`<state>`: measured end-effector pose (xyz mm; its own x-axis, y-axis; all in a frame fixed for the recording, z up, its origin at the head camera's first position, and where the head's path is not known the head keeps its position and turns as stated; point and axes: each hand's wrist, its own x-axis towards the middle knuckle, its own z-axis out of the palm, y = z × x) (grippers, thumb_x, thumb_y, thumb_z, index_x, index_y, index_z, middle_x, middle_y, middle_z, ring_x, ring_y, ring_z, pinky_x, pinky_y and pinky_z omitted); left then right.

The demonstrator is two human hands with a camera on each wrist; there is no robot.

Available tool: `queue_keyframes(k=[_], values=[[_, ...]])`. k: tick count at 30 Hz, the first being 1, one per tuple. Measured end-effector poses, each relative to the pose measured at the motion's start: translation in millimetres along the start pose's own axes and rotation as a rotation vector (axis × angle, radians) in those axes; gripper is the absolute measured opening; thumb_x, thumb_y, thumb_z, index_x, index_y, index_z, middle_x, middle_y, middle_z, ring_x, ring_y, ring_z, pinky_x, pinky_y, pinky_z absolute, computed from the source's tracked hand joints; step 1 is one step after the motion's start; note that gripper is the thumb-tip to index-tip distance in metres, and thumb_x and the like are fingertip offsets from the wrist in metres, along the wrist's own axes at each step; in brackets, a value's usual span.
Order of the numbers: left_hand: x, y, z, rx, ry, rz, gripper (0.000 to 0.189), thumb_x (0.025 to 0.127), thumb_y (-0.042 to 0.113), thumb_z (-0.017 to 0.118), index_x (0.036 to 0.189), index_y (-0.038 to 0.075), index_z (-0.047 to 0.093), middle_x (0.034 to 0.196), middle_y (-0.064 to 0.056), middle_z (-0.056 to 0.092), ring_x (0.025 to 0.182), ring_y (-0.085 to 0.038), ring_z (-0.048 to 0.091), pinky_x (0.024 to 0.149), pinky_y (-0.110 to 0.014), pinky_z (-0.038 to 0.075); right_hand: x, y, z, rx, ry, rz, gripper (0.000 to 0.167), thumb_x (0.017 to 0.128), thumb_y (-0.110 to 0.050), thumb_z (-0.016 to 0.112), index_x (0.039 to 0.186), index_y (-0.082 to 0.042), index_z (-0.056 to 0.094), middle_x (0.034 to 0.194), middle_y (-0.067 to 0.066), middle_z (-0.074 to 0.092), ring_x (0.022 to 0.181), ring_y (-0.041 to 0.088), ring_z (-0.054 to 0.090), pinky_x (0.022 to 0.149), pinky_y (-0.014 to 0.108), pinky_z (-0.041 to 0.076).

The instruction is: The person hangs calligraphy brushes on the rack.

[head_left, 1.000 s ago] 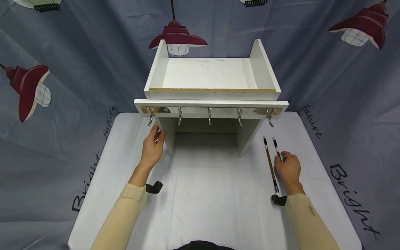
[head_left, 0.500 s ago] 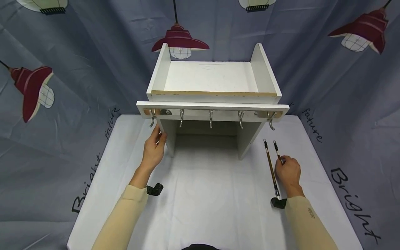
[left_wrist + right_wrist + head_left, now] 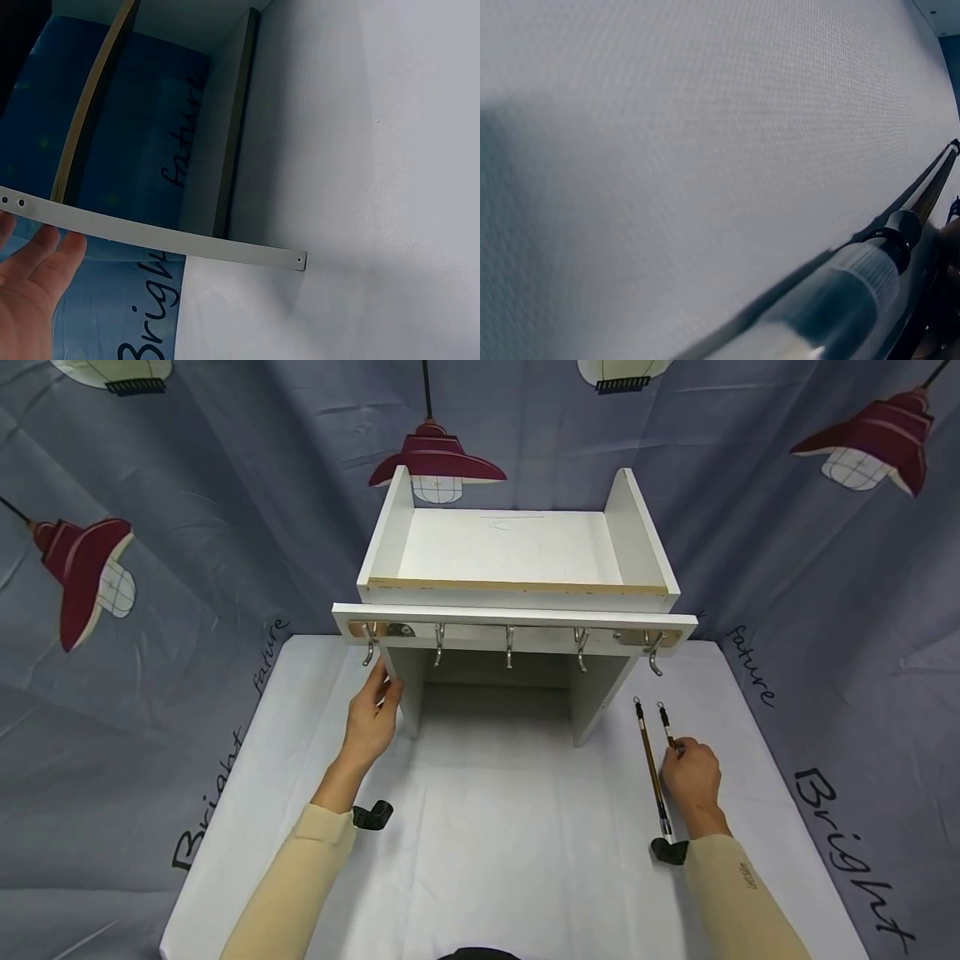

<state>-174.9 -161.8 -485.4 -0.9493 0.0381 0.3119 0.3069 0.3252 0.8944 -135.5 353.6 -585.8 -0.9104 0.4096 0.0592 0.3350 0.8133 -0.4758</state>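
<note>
In the head view my left hand (image 3: pixel 369 718) rests with straight fingers against the outer side of the white shelf unit's left side panel (image 3: pixel 408 693); the left wrist view shows fingertips (image 3: pixel 73 244) at that panel's edge. On the right, my right hand (image 3: pixel 692 777) pinches a calligraphy brush (image 3: pixel 666 718) with a dark, looped top end; the hand hides its lower part. Parallel to it, just left, lies a second calligraphy brush (image 3: pixel 649 760) with a brown shaft. In the right wrist view a brush (image 3: pixel 840 300) with a clear cap runs close to the lens.
The shelf unit's front rail (image 3: pixel 472 620) carries several metal hooks (image 3: pixel 510 647). Above it is an open-topped compartment (image 3: pixel 510 543). A white cloth (image 3: pixel 495 827) covers the table. A grey-blue curtain (image 3: pixel 225 527) printed with lamps hangs around it.
The whole head view has shifted slightly downward in the frame. Both hands keep their places: the left at the panel, the right on the brush.
</note>
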Motion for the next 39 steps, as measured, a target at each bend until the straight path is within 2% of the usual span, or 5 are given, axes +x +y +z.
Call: queue_keyframes(k=[13,17,24,30,39], values=[[0.7,0.1,1.6,-0.008,0.004,-0.011,0.058,0.110,0.016,0.051,0.164,0.020,0.030,0.164,-0.017,0.039,0.141,-0.041,0.052,0.107,-0.059,0.050,-5.6,-2,-11,0.072,0.071,0.010,0.034,0.103,-0.011,0.050,0.125,0.012,0.060,0.103,0.032,0.060,0.094,0.048,0.058,0.076,0.059,0.048],[0.2,4.5,2.0,0.002,0.003,-0.027,0.058,0.110,0.012,0.050,0.164,0.014,0.028,0.164,-0.019,0.038,0.141,-0.044,0.050,0.108,-0.061,0.048,-7.6,-8,-19,0.109,0.142,-0.039,0.031,0.103,-0.010,0.053,0.123,0.011,0.062,0.096,0.029,0.060,0.088,0.044,0.057,0.073,0.054,0.044],[-5.1,39.3,-2.4,-0.005,0.002,-0.032,0.057,0.109,0.009,0.049,0.162,0.005,0.030,0.161,-0.025,0.039,0.140,-0.046,0.050,0.108,-0.061,0.048,-11.0,-33,-34,0.179,0.270,-0.152,0.027,0.102,-0.009,0.058,0.119,0.010,0.065,0.088,0.024,0.059,0.083,0.039,0.053,0.071,0.044,0.036],[-6.5,42.9,-2.4,0.003,-0.003,-0.029,0.056,0.109,0.008,0.049,0.162,0.003,0.031,0.160,-0.026,0.040,0.139,-0.047,0.051,0.108,-0.061,0.048,-17.8,-61,-51,0.237,0.331,-0.225,0.027,0.102,-0.009,0.059,0.122,0.010,0.063,0.090,0.023,0.058,0.083,0.034,0.053,0.071,0.037,0.035],[-6.2,42.9,-2.3,-0.002,-0.010,-0.047,0.056,0.110,0.012,0.049,0.162,0.006,0.031,0.161,-0.024,0.040,0.140,-0.046,0.050,0.109,-0.061,0.048,-33.0,-88,-76,0.309,0.410,-0.314,0.026,0.101,-0.006,0.061,0.122,0.010,0.064,0.093,0.024,0.061,0.080,0.017,0.051,0.071,0.021,0.036]])
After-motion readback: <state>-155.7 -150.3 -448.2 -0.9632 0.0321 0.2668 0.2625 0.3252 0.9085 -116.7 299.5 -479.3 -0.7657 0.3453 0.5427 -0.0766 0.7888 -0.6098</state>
